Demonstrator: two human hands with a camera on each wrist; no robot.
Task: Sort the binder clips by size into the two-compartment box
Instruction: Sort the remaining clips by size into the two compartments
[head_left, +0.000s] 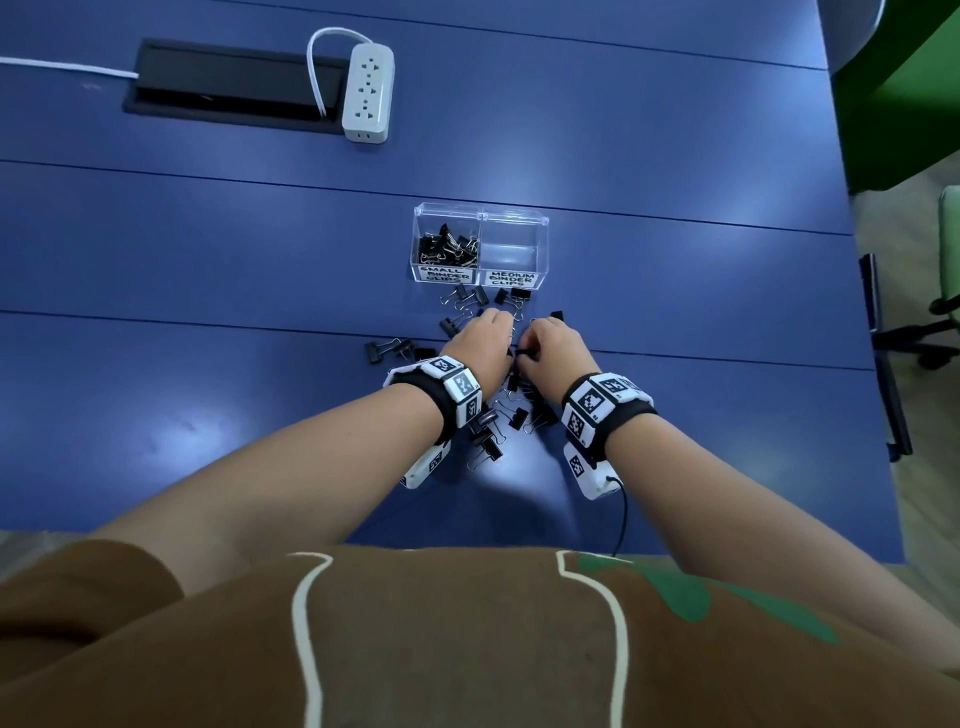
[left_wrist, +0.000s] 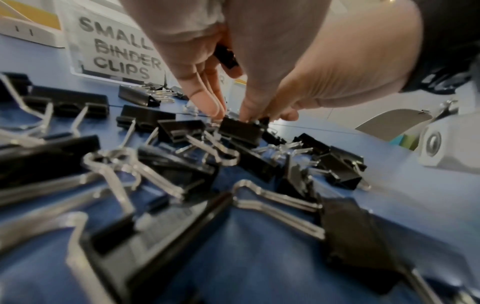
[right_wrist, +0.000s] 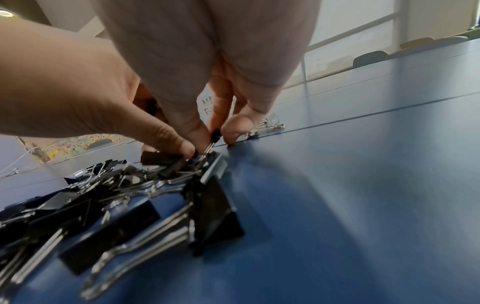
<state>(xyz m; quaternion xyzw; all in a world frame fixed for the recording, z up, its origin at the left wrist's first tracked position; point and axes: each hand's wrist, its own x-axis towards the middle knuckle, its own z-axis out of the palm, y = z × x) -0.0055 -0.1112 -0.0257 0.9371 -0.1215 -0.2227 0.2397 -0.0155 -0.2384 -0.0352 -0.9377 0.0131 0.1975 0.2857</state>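
A clear two-compartment box (head_left: 480, 214) stands on the blue table. Its left half, labelled small, holds several black binder clips (head_left: 449, 245); the right half, labelled medium, holds none. Many loose black clips (head_left: 496, 415) lie scattered between the box and me. My left hand (head_left: 485, 335) reaches down into the pile with a small black clip (left_wrist: 226, 56) tucked against its palm, fingertips (left_wrist: 210, 107) close to the table. My right hand (head_left: 540, 340), close beside it, pinches a small clip (right_wrist: 215, 136) between thumb and finger just above the pile.
A white power strip (head_left: 368, 92) and a black cable hatch (head_left: 228, 80) lie at the far left of the table. Green chairs (head_left: 948, 249) stand beyond the table's right edge. Bare blue tabletop stretches left and right of the clip pile.
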